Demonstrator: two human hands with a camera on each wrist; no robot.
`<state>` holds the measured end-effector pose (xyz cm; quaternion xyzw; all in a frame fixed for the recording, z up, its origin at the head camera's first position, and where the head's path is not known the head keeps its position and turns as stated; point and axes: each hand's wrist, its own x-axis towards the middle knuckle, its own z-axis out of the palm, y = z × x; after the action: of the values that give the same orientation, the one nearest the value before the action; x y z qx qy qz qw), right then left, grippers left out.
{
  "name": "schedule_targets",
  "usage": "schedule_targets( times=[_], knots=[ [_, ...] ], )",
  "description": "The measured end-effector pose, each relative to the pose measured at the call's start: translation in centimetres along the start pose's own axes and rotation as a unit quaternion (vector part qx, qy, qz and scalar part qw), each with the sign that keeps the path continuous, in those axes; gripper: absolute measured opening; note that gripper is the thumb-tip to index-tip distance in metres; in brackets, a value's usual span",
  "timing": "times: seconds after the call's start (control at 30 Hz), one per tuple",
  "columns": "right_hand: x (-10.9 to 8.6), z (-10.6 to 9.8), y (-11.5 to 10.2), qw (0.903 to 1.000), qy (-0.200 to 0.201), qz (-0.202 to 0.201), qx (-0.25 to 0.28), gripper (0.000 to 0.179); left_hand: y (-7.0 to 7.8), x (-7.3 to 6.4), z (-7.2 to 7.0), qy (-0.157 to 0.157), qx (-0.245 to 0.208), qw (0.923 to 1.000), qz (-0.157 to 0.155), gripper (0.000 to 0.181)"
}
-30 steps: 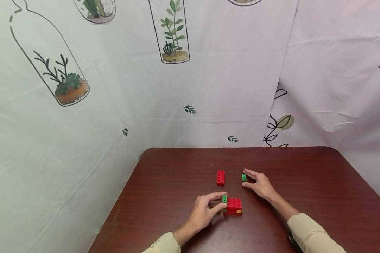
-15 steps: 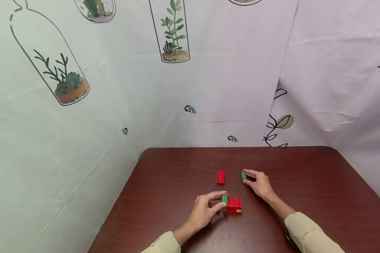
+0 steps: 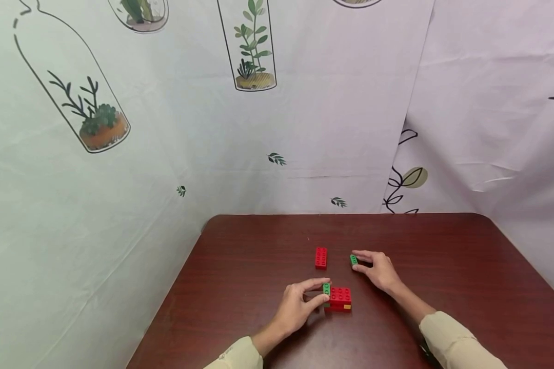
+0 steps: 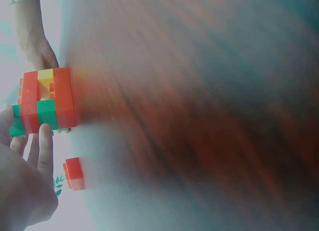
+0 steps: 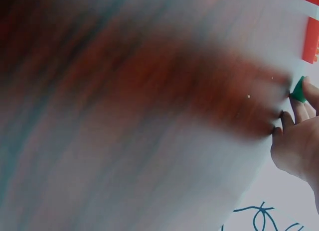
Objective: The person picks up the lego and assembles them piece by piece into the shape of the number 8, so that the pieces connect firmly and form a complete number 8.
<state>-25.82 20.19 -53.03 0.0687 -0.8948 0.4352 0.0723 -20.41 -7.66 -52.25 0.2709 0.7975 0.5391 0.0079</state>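
Note:
In the head view my left hand (image 3: 293, 309) pinches the small green brick (image 3: 327, 289) at the left end of a layered block of toy building bricks (image 3: 340, 294). The left wrist view shows the block's two red layers (image 4: 64, 97), with a yellow brick (image 4: 45, 80) and another green brick (image 4: 47, 114) between them. Further back, my right hand (image 3: 379, 271) holds a loose green brick (image 3: 353, 260) between thumb and fingers, slightly tilted. Only part of that green brick (image 5: 298, 90) shows in the right wrist view.
A single red brick (image 3: 320, 258) lies behind the block, left of my right hand. Everything is on a dark reddish-brown table (image 3: 240, 266). A pale printed cloth (image 3: 332, 128) hangs along the table's back edge and sides.
My right fingers have closed in on the loose green brick, which has tilted and shifted slightly left. My left hand and the block have stayed almost where they were.

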Motion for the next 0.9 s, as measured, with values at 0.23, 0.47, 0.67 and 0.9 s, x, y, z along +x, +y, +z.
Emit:
schedule_targets(
  times=[0.23, 0.47, 0.67, 0.9],
  knots=[
    [-0.8, -0.3, -0.4, 0.9996, -0.024, -0.016, -0.007, 0.039, 0.0, 0.0, 0.0, -0.005, 0.003, 1.0, -0.004, 0.039],
    [-2.0, -0.8, -1.3, 0.998, -0.059, -0.021, 0.007, 0.037, 0.0, 0.0, -0.1, -0.003, 0.002, 1.0, 0.001, 0.038],
    [-3.1, -0.9, -2.3, 0.9965, -0.078, -0.019, 0.021, 0.039, 0.2, -0.1, -0.1, -0.004, -0.003, 1.0, -0.001, 0.039],
    [-4.2, -0.9, -3.1, 0.9963, -0.078, -0.024, 0.029, 0.039, 0.4, -0.1, -0.1, -0.007, -0.011, 0.9999, -0.002, 0.039]
  ],
)
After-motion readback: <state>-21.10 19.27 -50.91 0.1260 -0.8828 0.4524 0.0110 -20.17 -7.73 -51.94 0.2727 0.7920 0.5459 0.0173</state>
